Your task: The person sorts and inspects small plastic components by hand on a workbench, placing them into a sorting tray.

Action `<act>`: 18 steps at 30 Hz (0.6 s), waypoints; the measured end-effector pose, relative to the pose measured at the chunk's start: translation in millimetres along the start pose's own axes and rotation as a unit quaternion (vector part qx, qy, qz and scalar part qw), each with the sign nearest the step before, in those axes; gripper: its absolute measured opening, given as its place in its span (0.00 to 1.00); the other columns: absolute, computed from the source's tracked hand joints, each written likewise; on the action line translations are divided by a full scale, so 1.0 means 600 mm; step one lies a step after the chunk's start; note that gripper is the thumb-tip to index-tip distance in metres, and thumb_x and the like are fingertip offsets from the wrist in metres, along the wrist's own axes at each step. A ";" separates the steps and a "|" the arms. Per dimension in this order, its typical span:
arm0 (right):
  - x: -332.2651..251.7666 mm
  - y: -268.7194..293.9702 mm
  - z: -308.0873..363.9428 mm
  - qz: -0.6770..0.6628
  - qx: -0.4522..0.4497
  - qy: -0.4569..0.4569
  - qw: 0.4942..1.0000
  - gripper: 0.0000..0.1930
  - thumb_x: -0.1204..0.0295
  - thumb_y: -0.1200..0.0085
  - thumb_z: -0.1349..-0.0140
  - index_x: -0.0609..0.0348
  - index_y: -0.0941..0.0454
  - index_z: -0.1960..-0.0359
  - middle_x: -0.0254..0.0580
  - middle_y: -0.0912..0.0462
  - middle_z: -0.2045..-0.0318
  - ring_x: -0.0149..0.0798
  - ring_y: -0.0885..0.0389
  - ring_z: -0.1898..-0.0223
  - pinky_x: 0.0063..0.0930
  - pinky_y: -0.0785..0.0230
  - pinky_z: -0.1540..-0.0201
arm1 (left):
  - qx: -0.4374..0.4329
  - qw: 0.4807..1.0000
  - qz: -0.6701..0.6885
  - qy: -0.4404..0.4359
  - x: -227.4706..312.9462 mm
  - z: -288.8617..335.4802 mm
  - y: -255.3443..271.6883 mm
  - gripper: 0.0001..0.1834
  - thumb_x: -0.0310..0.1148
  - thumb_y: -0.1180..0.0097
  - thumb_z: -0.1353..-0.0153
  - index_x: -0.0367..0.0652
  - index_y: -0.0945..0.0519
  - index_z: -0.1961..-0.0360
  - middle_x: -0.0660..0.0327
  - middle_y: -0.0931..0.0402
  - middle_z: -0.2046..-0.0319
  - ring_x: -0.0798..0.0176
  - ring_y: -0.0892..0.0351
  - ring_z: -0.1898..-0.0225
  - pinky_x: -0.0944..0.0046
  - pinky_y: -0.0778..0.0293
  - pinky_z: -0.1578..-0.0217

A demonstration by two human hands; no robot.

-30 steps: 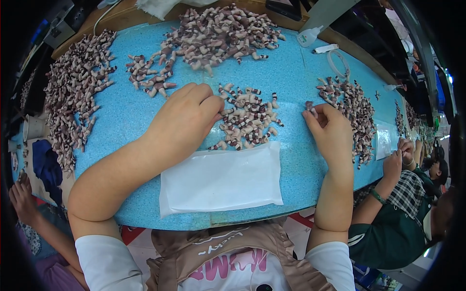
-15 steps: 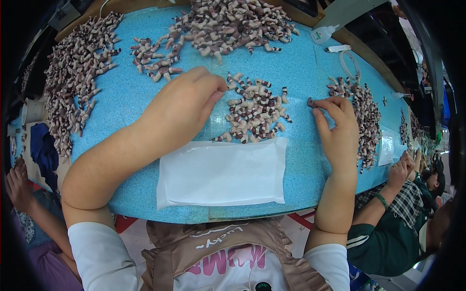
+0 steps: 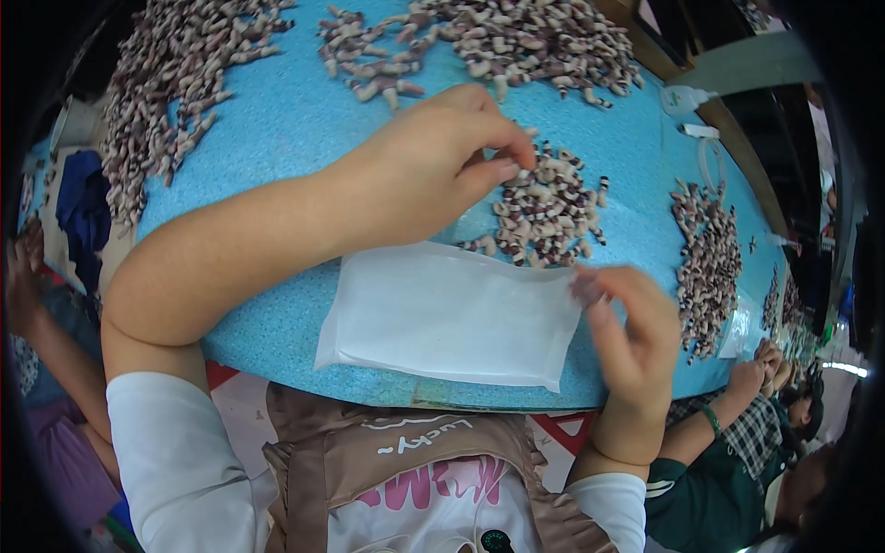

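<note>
My left hand (image 3: 456, 157) reaches over the upper left edge of the middle pile (image 3: 548, 207) of small cream and dark-banded curved pieces. Its thumb and fingers are closed in a pinch there; whatever is between them is hidden. My right hand (image 3: 636, 323) is at the right end of a white flat packet (image 3: 452, 313), blurred by motion. Between its thumb and forefinger it holds a small purplish-brown piece (image 3: 586, 289), too smeared to show its exact shape. The white packet lies on the blue table (image 3: 267, 138) just nearer to me than the middle pile.
Larger heaps of joined banded pieces lie at the far left (image 3: 184, 64) and far middle (image 3: 544, 41). Another pile (image 3: 708, 267) is at the right. A small white bottle (image 3: 687, 99) stands at the far right. Co-workers' hands (image 3: 767, 358) show at the right edge.
The view has shifted, so the table appears moved. My right hand has come down and nearer to me, beside the packet, still holding its small piece. My left hand has moved to the pile's edge.
</note>
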State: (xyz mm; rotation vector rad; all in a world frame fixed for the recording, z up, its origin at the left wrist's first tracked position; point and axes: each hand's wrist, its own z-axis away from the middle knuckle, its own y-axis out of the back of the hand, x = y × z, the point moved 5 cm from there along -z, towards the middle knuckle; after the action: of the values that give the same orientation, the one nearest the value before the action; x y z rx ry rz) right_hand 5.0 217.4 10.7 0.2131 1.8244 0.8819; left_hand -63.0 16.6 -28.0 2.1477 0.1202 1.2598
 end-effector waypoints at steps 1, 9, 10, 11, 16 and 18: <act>-0.007 -0.011 0.002 -0.002 -0.008 0.002 1.000 0.10 0.80 0.45 0.47 0.66 0.21 0.62 0.45 0.20 0.70 0.41 0.22 0.71 0.28 0.31 0.67 | 0.005 1.000 0.000 -0.004 0.000 -0.001 0.000 0.08 0.27 0.46 0.37 0.40 0.21 0.58 0.60 0.28 0.69 0.64 0.27 0.67 0.66 0.31 0.68; -0.026 -0.053 0.010 0.193 -0.055 0.116 0.973 0.15 0.77 0.35 0.56 0.61 0.19 0.64 0.37 0.22 0.74 0.39 0.25 0.75 0.31 0.36 0.72 | 0.039 0.999 0.018 0.016 -0.015 -0.003 -0.002 0.09 0.30 0.45 0.37 0.39 0.21 0.58 0.61 0.27 0.69 0.67 0.28 0.70 0.68 0.31 0.69; -0.027 -0.053 0.010 0.194 -0.055 0.113 0.973 0.15 0.77 0.35 0.56 0.61 0.19 0.64 0.37 0.22 0.74 0.39 0.25 0.75 0.31 0.36 0.72 | 0.025 0.999 0.033 0.019 -0.014 -0.007 -0.003 0.09 0.31 0.44 0.37 0.39 0.21 0.58 0.63 0.27 0.69 0.70 0.28 0.70 0.69 0.31 0.70; -0.032 -0.054 0.010 0.190 -0.063 0.117 0.973 0.14 0.77 0.35 0.57 0.60 0.19 0.64 0.37 0.22 0.74 0.38 0.26 0.76 0.31 0.37 0.72 | 0.023 0.999 0.035 0.018 -0.010 -0.010 0.000 0.09 0.31 0.44 0.37 0.39 0.21 0.58 0.63 0.27 0.69 0.70 0.28 0.70 0.69 0.31 0.70; -0.037 -0.050 0.013 0.160 -0.108 0.113 0.975 0.14 0.78 0.36 0.56 0.60 0.19 0.64 0.38 0.21 0.74 0.38 0.25 0.75 0.29 0.35 0.71 | -0.026 0.968 0.182 0.168 -0.011 -0.014 0.000 0.13 0.34 0.43 0.36 0.36 0.23 0.56 0.68 0.25 0.71 0.78 0.29 0.71 0.74 0.31 0.70; -0.021 -0.039 0.010 -0.054 -0.117 -0.036 0.991 0.11 0.78 0.38 0.51 0.61 0.18 0.63 0.40 0.17 0.70 0.35 0.22 0.73 0.25 0.33 0.69 | -0.035 0.948 0.252 0.192 0.005 -0.006 0.007 0.13 0.34 0.43 0.37 0.36 0.24 0.56 0.67 0.25 0.71 0.77 0.28 0.70 0.74 0.29 0.70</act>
State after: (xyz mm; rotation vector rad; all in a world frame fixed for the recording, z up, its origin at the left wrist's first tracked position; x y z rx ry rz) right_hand 21.7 196.8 3.4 -0.0032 1.6343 0.9887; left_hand -65.0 16.0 -22.2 1.9068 -0.3283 1.9354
